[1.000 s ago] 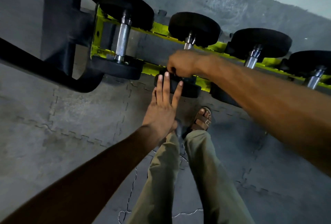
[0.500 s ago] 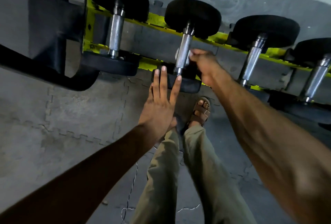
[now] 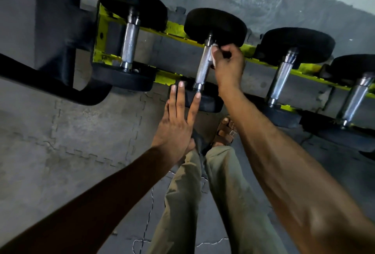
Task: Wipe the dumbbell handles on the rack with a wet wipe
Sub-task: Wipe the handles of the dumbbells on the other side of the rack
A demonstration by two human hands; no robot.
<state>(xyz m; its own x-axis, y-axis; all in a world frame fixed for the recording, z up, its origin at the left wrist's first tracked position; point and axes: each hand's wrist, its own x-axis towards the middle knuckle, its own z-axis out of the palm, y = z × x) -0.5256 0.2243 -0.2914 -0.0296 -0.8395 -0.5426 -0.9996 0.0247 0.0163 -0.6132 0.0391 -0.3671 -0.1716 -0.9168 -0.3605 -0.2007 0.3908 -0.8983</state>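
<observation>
Wiping is judged to be the step in hand, on the dumbbell handle (image 3: 203, 69) that is second from the left of the rack (image 3: 165, 77). The wet wipe (image 3: 213, 54) is seen as a small white wad. It is pinched in the curled fingers of the right hand (image 3: 228, 62) and laid against the upper end of the bar, at about 1 o'clock from the bar's middle, just under the far black head (image 3: 215, 24). The left hand (image 3: 176, 126) is spread flat with straight fingers, and its fingertips are pressed on the near black head (image 3: 207, 102), at 6 o'clock from the bar.

The wipe is judged soft, light and damp, so it is better wrapped round the bar and drawn along it. The bar is stiff metal with a knurled surface, which can catch or tear a thin cloth if much force is used. The dumbbell is judged heavy, yet it can perhaps roll in its cradle, so steadying at the head is sensible. The first handle (image 3: 129, 47) is seen at 9 o'clock, the third handle (image 3: 281, 80) and fourth handle (image 3: 354, 99) at 3 o'clock.
</observation>
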